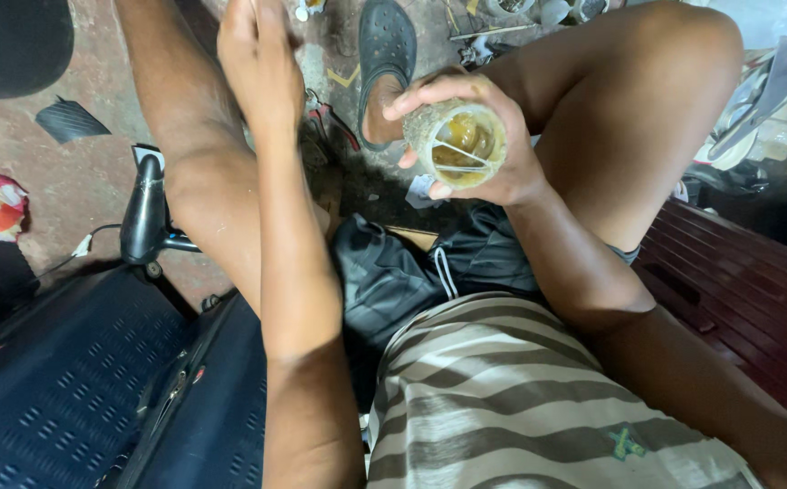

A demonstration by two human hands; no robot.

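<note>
- The right hand (479, 136) wrapped its fingers around a grimy, yellowish cylindrical part (457, 142), gripping it by the wall with the open end tipped up toward the camera, seemingly so the thin white ribs and amber interior could be inspected.
- The cylindrical part sat above the lap, between the two bare knees and just over the black shorts (411, 272).
- The left hand (257, 59) was raised up and to the left of the cylindrical part, well apart from it, its back to the camera; whether its fingers were curled around anything could not be told.
- Just beyond the cylindrical part, a foot in a dark clog sandal (386, 54) rested on the stained concrete floor (76, 172).
- Below it, a striped grey-and-cream shirt (520, 398) filled the foreground.
- Far left of it stood a perforated blue metal seat (58, 389); to its right ran a dark red wooden bench (746, 308), with cluttered plastic and metal oddments (764, 109) beyond.
</note>
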